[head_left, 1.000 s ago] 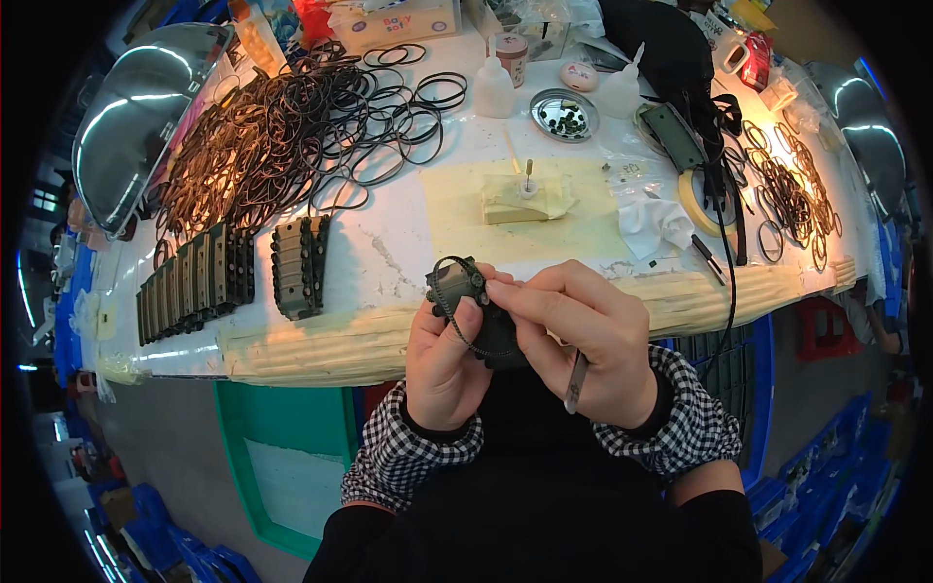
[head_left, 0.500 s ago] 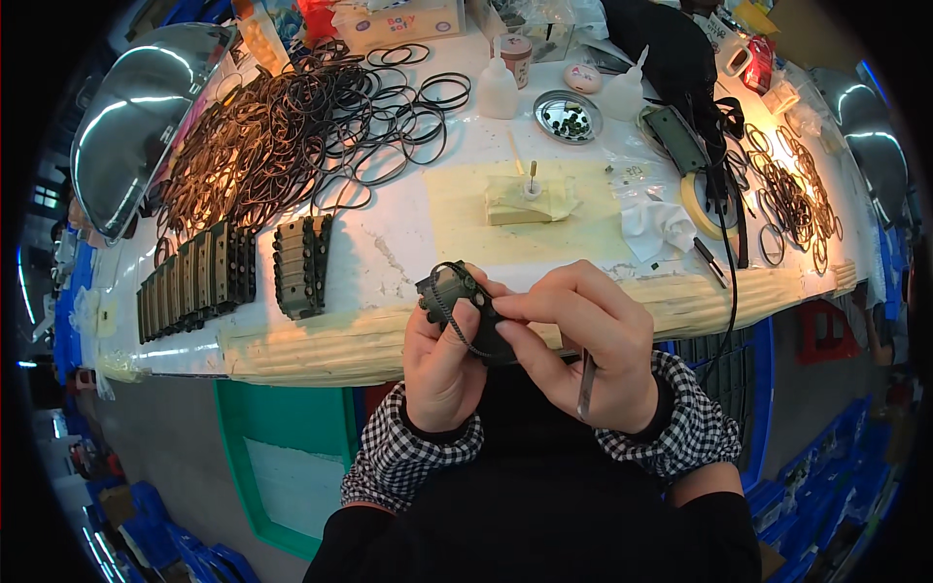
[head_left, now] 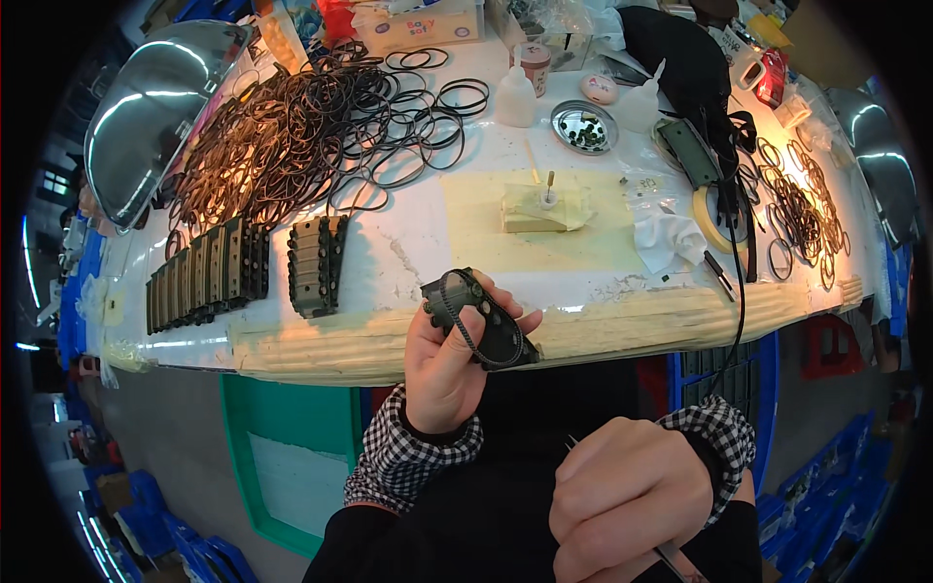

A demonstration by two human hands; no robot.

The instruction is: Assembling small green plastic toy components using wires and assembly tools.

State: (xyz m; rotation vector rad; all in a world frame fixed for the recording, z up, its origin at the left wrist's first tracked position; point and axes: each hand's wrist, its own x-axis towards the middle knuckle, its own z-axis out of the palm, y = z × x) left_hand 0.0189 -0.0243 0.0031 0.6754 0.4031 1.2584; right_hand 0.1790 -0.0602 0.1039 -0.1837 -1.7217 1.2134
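In my left hand [head_left: 445, 374] is a dark green plastic housing [head_left: 501, 335] with round bosses along its edge, held up tilted near the table's front edge. A thin black ribbed belt [head_left: 455, 309] loops over it, and my thumb presses on the belt. My right hand [head_left: 632, 491] is apart from it, low in front of my body, closed around metal tweezers [head_left: 673, 562]. The tweezers' tips show above the fingers and their other end shows below. Several similar green housings stand in a row [head_left: 209, 274] and a short stack [head_left: 317, 267] at the left.
A tangled heap of black belts [head_left: 282, 136] covers the far left, with a smaller pile [head_left: 802, 209] at right. In the middle are a taped block [head_left: 539, 212], a metal dish of small dark parts [head_left: 583, 128] and white squeeze bottles [head_left: 515, 97]. A green tray [head_left: 238, 457] stands below.
My right hand has drawn back from the green housing, down toward my body, keeping the tweezers. My left hand still holds the housing and belt in about the same place.
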